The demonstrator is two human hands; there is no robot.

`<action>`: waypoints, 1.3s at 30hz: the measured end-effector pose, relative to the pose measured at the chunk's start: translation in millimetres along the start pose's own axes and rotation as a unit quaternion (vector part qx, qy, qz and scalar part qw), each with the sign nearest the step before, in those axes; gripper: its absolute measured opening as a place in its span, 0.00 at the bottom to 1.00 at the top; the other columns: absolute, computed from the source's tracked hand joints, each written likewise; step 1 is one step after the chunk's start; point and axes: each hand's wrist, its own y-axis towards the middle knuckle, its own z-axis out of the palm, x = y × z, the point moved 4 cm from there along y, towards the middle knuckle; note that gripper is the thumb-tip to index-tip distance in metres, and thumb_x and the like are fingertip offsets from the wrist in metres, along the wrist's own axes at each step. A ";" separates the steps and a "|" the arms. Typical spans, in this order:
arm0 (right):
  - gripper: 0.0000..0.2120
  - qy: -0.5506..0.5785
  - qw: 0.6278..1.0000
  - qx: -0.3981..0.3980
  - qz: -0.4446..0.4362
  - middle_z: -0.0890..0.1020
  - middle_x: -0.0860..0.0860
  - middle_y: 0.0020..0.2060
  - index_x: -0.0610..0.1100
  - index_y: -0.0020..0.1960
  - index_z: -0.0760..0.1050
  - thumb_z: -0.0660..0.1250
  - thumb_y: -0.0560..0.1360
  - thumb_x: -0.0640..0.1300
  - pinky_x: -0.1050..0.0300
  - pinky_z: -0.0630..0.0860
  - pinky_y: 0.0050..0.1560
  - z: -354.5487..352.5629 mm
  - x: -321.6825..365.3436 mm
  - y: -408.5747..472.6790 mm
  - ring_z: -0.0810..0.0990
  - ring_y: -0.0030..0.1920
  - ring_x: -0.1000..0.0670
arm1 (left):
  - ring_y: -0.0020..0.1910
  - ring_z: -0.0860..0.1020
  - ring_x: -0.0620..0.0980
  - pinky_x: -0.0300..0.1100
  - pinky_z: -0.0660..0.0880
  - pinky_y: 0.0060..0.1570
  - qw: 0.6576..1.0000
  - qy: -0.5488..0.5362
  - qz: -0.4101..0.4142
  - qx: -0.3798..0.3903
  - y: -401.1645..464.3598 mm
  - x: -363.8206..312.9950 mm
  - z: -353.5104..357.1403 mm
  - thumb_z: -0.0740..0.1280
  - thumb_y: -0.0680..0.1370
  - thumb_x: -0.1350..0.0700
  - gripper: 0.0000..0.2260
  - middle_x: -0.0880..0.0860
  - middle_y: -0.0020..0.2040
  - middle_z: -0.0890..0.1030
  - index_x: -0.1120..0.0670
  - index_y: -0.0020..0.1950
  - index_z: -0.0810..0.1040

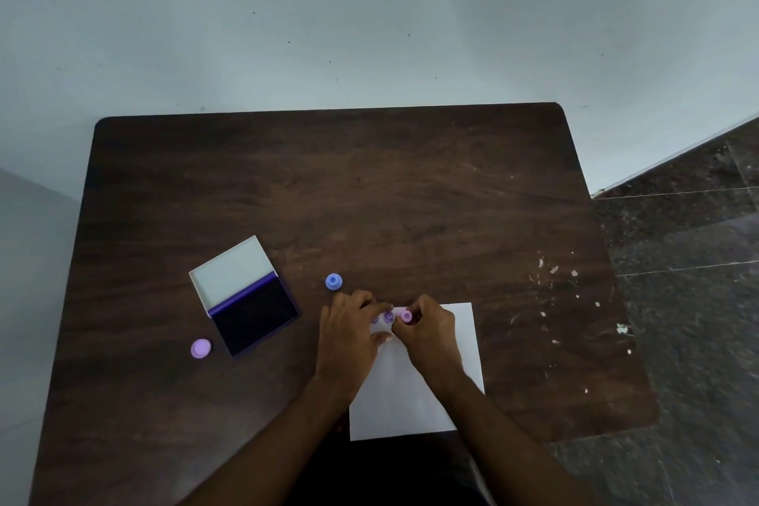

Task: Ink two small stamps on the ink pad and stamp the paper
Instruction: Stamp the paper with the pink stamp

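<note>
In the head view, we look down on a dark wooden table (369, 193) that fills the middle of the frame, with a pale wall above it and dark floor at the right. A white paper (410, 398) lies at lower centre, near the table's front edge. Our right hand (429, 331) rests on the paper's upper left part and grasps a pink stamp (406, 315) between its fingertips, holding it down at the paper. Just left of that stamp we see two purple prints (388, 316) on the sheet. Our left hand (349, 331) lies beside the right one, fingers spread flat on the paper's left edge and holding nothing; its fingertips come close to the prints. A blue stamp (333, 282) stands on the table just above the left hand. At the left of the frame the ink pad (254, 316) sits open, its white lid (232, 274) folded back. A pink cap (201, 348) lies at the pad's lower left.
</note>
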 end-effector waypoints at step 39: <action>0.06 0.214 0.970 -0.116 -0.001 0.84 0.57 0.39 0.48 0.43 0.81 0.73 0.72 0.50 0.69 0.75 0.37 -31.0 -25.1 -57.1 0.82 0.39 0.53 | 0.56 0.74 0.46 0.38 0.61 0.57 0.999 0.017 0.029 0.018 0.4 -8.7 -9.0 0.74 0.69 0.42 0.21 0.44 0.59 0.79 0.43 0.61 0.78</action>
